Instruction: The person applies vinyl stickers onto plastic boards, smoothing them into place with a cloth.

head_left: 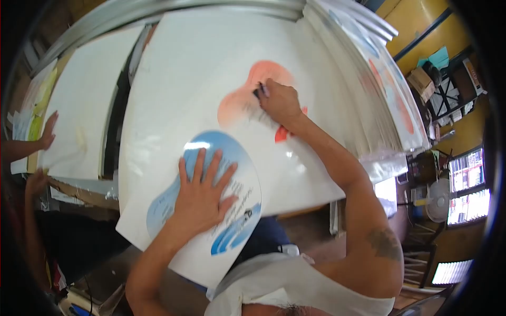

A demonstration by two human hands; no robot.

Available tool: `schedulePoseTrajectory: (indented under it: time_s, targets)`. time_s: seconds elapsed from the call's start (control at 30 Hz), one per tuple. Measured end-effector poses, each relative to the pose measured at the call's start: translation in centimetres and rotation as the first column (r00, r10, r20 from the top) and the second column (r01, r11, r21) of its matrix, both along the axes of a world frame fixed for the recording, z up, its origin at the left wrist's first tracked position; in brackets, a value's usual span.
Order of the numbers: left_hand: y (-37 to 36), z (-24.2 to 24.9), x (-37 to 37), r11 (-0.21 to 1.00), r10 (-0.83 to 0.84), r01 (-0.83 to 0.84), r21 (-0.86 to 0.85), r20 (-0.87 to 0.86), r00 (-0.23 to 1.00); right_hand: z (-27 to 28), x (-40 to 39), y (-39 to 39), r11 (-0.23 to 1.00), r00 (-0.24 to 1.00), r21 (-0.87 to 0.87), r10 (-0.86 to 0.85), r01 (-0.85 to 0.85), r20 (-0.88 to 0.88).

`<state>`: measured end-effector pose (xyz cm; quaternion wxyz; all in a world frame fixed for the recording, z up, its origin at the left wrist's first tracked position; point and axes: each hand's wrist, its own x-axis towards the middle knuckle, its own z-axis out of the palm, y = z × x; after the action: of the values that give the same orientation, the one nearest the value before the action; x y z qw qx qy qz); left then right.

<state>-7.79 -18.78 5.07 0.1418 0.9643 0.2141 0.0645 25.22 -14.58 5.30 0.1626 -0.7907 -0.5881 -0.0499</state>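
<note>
My left hand (200, 197) lies flat with fingers spread on a white sheet printed with a blue rounded shape (226, 147) and dark lettering. This sheet hangs over the table's front edge. Farther up, my right hand (279, 102) is closed around a small dark object (258, 91), too small to name. It rests on a large white sheet (179, 68), over a printed orange-red rounded shape (269, 68). A red printed patch (282, 135) shows beside my right wrist.
A thick stack of sheets (353, 79) stands at the right. On the left, a co-worker's hands (47, 131) touch another white board (84, 105). Metal rails (211, 6) run along the far edge. A fan (438, 200) stands at the far right.
</note>
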Motion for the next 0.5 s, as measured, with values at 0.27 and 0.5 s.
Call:
schedulePoseTrajectory:
  time_s: [0.27,0.5]
  targets:
    - [-0.4,-1.3,-0.3,0.996,0.003,-0.007,0.092,0.042,0.999,-1.5,9.8,7.7,0.953,0.894,0.142,-0.302,0.269,0.331]
    - [-0.3,-0.4,0.0,0.999,0.024,-0.024,0.048,-0.007,1.000,-0.5,-14.8,-0.1,0.854,0.854,-0.104,0.517,-0.510,0.053]
